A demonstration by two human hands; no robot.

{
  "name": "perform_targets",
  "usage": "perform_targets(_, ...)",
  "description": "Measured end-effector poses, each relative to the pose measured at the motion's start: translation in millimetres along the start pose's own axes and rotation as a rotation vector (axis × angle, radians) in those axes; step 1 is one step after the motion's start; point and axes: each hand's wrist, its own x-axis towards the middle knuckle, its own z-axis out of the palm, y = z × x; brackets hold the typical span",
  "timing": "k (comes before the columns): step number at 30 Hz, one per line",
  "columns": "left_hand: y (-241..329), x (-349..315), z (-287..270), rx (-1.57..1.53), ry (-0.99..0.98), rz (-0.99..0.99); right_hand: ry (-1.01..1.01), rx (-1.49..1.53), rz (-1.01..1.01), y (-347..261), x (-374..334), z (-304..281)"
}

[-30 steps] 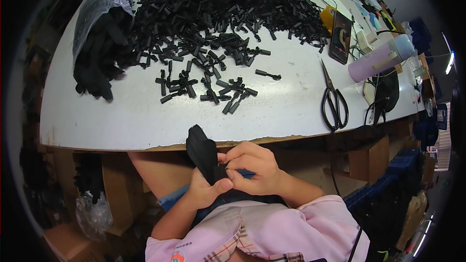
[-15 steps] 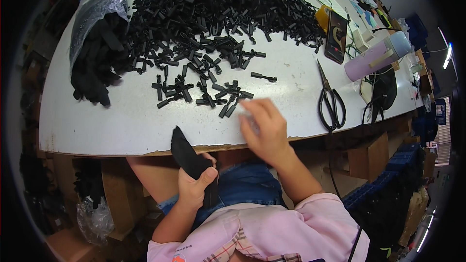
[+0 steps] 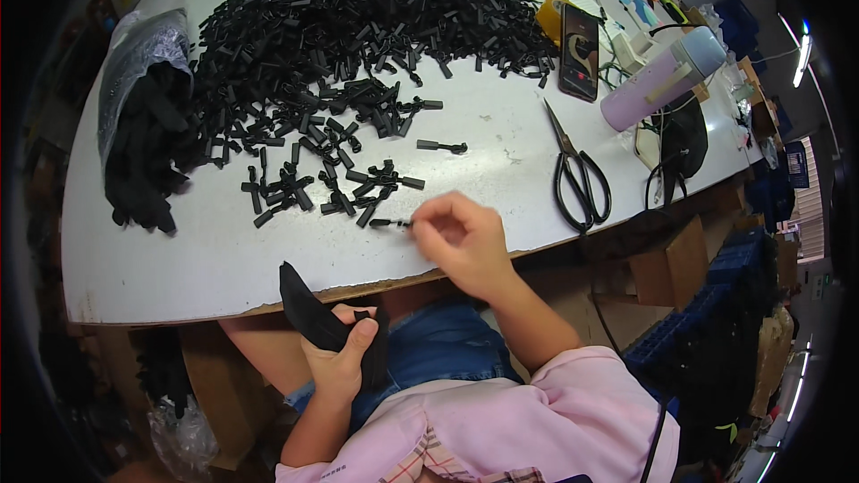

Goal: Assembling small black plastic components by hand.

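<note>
Black on white, seeing at far left a clear plastic bag full of cloth strips on the worktop. Clasping a wide black strap in the left hand, over the lap by the near edge, with the grip closed around it and the thumb pressed on top. Looking beyond to a great heap of zip pulls, thinning toward the front into loose clusters. Pinching a single zip pull by one end in the right hand, with the grip narrowed to thumb and fingertips; being unable to tell whether raised or touching the surface. Farther right, finding black-handled scissors with blades pointing away, then a phone near a lilac bottle with a blue lid.
</note>
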Motion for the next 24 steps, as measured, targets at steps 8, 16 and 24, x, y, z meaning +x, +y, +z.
perform_targets(8,-1.9,-1.4,4.4,0.075,-0.021,0.157,-0.275,-0.105,-0.442,-12.6,-33.7,24.8)
perform_targets(16,0.5,-3.4,3.2,0.161,-0.068,0.212,-0.253,-0.198,-0.596,-10.4,-32.7,23.2)
perform_targets(24,8.4,-6.2,4.5,0.004,0.022,0.09,-0.35,-0.124,-0.52,-4.9,-36.4,27.3)
